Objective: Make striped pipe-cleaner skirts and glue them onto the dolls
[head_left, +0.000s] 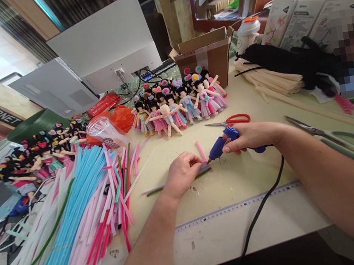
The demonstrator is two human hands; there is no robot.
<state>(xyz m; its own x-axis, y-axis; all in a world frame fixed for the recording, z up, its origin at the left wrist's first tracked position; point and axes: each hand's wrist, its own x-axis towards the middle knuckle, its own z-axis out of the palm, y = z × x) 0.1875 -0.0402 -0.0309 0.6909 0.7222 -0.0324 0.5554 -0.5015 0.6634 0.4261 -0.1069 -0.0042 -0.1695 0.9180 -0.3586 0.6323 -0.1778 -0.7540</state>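
Note:
My right hand [243, 136] is wrapped round a blue glue gun [220, 142], its nozzle pointing down and left. A black cord trails from the gun over the table edge. My left hand [185, 170] pinches the end of a pink pipe cleaner [200, 150] right by the nozzle; whether the two touch is hard to tell. Under my left fingers lie a green pipe cleaner [154, 192] and a pale purple one. Red-handled scissors [238, 119] rest just beyond the gun.
Bundled pipe cleaners [78, 202] cover the left side. Several small dolls [173, 106] stand at the back before a cardboard box [208, 53]. A tape measure [239, 205] runs along the front edge. Large green-handled scissors [342, 137] lie right. Part of another person shows far right.

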